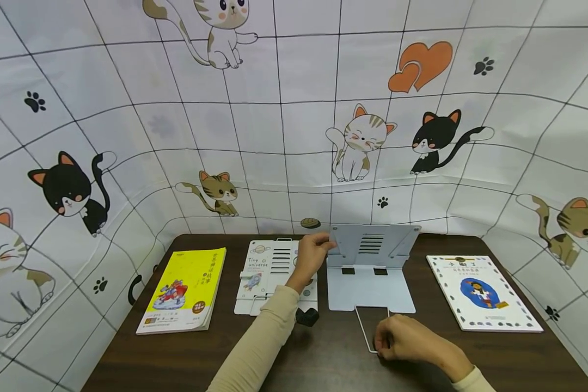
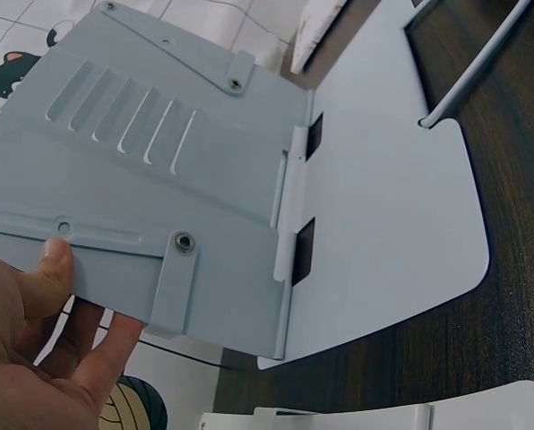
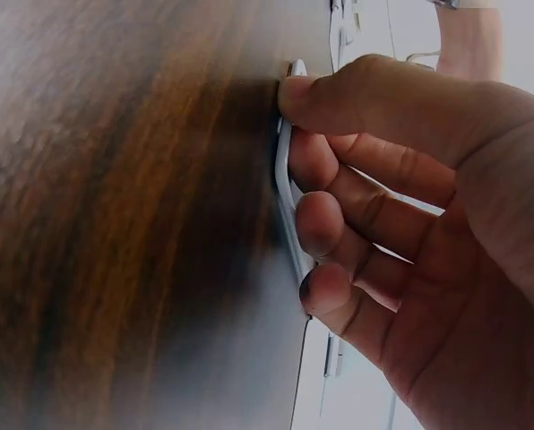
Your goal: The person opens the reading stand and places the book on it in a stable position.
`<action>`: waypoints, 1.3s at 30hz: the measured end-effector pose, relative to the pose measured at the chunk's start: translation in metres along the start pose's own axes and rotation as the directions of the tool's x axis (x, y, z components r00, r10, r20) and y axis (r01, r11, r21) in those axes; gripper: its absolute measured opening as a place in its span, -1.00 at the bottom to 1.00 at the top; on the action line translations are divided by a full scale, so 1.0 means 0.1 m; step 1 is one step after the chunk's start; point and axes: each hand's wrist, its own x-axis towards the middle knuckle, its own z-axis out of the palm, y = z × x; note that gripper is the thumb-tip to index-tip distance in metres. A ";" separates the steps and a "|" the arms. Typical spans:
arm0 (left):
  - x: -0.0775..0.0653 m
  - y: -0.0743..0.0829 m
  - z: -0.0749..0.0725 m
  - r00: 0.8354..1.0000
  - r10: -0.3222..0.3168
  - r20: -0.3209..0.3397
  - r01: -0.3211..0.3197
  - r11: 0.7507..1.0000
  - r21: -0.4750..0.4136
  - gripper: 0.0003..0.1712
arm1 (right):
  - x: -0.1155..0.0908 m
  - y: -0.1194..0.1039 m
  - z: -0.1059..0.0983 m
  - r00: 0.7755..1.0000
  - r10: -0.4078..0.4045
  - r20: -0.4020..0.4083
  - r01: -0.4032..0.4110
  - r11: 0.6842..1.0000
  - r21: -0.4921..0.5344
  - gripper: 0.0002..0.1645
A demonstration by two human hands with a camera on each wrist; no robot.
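A metal book stand stands unfolded on the table, its pale blue-grey back panel [image 1: 394,247] raised and its base plate [image 1: 372,294] flat on the tabletop. My left hand [image 1: 308,260] pinches the panel's left edge, with the thumb on the near face and the fingers behind, as the left wrist view shows. A white wire leg [image 1: 363,326] reaches out from the base's front edge toward me. At its near end, my right hand [image 1: 414,338] pinches the wire between thumb and fingers, close over the wood. In the right wrist view the fingertips [image 3: 321,219] line the wire.
A second white stand [image 1: 252,277], printed "Tiny universe", lies folded left of the unfolded one, partly behind my left arm. A yellow book [image 1: 183,283] lies at the table's left, a white book [image 1: 453,305] at the right. A cat-print curtain [image 1: 304,136] hangs behind the table.
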 end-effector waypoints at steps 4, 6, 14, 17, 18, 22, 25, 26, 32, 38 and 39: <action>-0.01 0.02 -0.02 0.999 -0.033 0.019 0.034 0.999 -0.030 -0.87 | 0.01 0.01 0.01 1.000 -0.005 0.008 0.005 1.000 -0.003 -0.71; -0.02 0.02 -0.02 0.999 -0.046 0.022 0.047 0.998 -0.036 -0.86 | 0.02 0.00 0.02 1.000 -0.003 0.011 0.003 1.000 -0.014 -0.70; 0.01 0.01 -0.02 0.999 -0.046 0.015 0.046 0.999 -0.021 -0.89 | 0.06 -0.03 0.02 0.999 0.025 0.021 -0.024 0.997 -0.076 -0.66; 0.01 0.01 -0.02 0.999 -0.047 0.025 0.047 0.999 -0.027 -0.89 | 0.07 -0.06 -0.02 0.999 0.031 0.038 -0.029 0.998 -0.059 -0.67; 0.01 0.02 -0.02 0.998 -0.048 0.028 0.049 0.998 -0.028 -0.89 | 0.07 -0.07 -0.04 0.999 0.030 0.041 -0.027 0.998 -0.050 -0.68; -0.01 0.02 -0.03 0.998 -0.044 0.036 0.045 0.998 -0.035 -0.88 | 0.07 -0.12 -0.17 0.998 0.037 0.055 -0.037 0.999 0.016 -0.69; -0.01 0.01 -0.03 0.999 -0.037 0.032 0.038 0.998 -0.042 -0.90 | 0.07 -0.12 -0.26 0.998 0.040 0.047 -0.043 0.998 0.054 -0.69; -0.01 0.01 -0.03 0.999 -0.034 0.032 0.036 0.998 -0.044 -0.90 | 0.07 -0.11 -0.28 0.998 0.038 0.042 -0.041 0.997 0.068 -0.69; -0.01 0.00 -0.01 0.998 -0.046 0.032 0.047 0.999 -0.027 -0.86 | 0.08 -0.08 -0.41 1.000 0.026 -0.009 -0.024 0.990 0.136 -0.71; 0.00 -0.03 -0.01 0.999 -0.038 0.030 0.039 0.999 -0.036 -0.88 | 0.12 -0.07 -0.50 0.993 0.030 -0.110 -0.009 0.983 0.184 -0.79; 0.00 -0.03 -0.01 0.999 -0.037 0.029 0.038 0.999 -0.036 -0.89 | 0.13 -0.06 -0.51 0.991 0.028 -0.131 -0.003 0.983 0.186 -0.80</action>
